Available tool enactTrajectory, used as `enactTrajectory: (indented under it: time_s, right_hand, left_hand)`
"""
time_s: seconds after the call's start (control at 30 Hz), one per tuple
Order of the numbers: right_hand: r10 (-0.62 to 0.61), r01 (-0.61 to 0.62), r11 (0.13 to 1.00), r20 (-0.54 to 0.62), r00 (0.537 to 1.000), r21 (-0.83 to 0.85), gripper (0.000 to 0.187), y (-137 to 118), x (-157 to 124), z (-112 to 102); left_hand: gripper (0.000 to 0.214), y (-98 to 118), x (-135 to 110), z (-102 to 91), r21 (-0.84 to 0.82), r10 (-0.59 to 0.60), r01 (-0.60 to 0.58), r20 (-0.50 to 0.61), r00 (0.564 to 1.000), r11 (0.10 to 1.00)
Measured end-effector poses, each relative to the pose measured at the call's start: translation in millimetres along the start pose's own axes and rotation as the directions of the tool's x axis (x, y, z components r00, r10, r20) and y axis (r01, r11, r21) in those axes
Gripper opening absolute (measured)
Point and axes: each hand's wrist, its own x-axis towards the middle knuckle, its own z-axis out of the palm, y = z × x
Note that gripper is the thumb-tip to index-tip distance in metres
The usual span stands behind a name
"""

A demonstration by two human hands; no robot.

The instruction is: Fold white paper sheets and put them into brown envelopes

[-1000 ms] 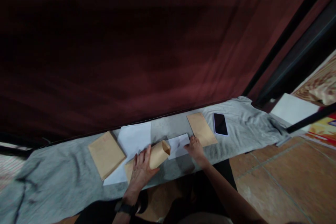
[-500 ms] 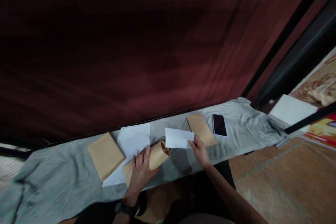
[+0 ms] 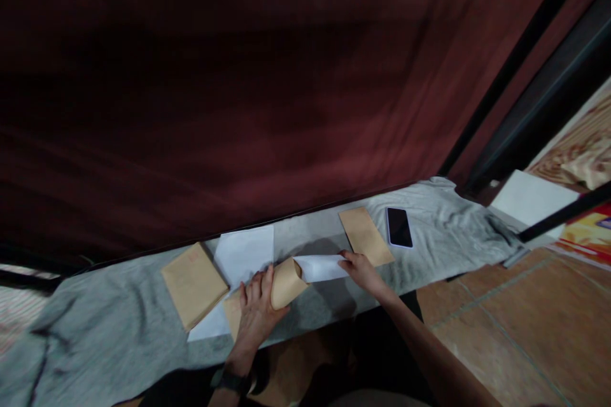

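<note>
White paper (image 3: 323,268), pinched by the right hand (image 3: 363,275), has now reached the mouth of the brown envelope (image 3: 287,289), which the left hand (image 3: 256,306) presses near the counter's (image 3: 128,305) front edge; insertion seems begun.

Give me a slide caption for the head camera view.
Left hand on an open brown envelope, right hand holding white paper at its mouth.

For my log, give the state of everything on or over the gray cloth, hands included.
Open envelope: mouth gaping
White slip: curved, end at that mouth
Left hand: spread on the envelope
Right hand: pinching the slip
Envelope stack: flat
Lone envelope: flat
Phone: face up, screen dark
White paper: flat, partly covered
</note>
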Motion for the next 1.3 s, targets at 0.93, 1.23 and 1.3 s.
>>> enactTrajectory:
  time_s: [0.93,1.23,1.3]
  right_hand:
    - [-0.048,0.043,0.998,-0.152,0.987,-0.037,0.030,-23,-3,54]
    - [-0.021,0.016,1.000,-0.224,0.974,-0.026,0.016,-18,-1,46]
    - [-0.010,0.013,1.000,-0.166,0.986,0.015,0.021,-19,-2,44]
  left_hand:
    - [0.107,40,29,2.6,-0.151,0.126,-0.126,-0.012,0.992,0.980]
    - [0.106,47,32,0.7,-0.166,0.152,-0.152,-0.012,0.988,0.974]
    - [0.105,49,33,1.7,-0.171,0.164,-0.164,-0.012,0.986,0.972]
